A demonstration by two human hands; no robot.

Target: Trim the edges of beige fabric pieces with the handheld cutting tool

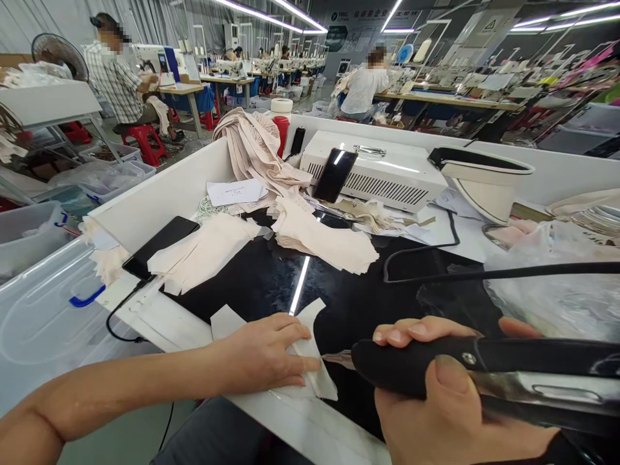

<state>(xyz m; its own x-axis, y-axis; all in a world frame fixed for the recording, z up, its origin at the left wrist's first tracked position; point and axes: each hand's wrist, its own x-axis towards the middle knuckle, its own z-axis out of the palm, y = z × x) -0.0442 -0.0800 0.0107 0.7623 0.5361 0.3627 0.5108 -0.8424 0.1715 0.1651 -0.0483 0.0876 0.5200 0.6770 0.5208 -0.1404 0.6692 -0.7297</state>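
My left hand lies with its fingers stretched out over small cream fabric pieces at the near edge of a glossy black work surface. One piece stands out past the fingertips, and another pale piece shows behind the hand. My right hand is wrapped round a black-handled tool with a metal strip and a screw; its kind I cannot make out. The tool's rounded black end points at the fabric, a short gap from it. Farther back lie two stacks of cut cream fabric, a left stack and a right stack.
A phone leans on a white vented machine. Another black device lies at left. A black cord crosses from the right, over a clear plastic bag. Draped fabric hangs at the back wall. Other people sit beyond.
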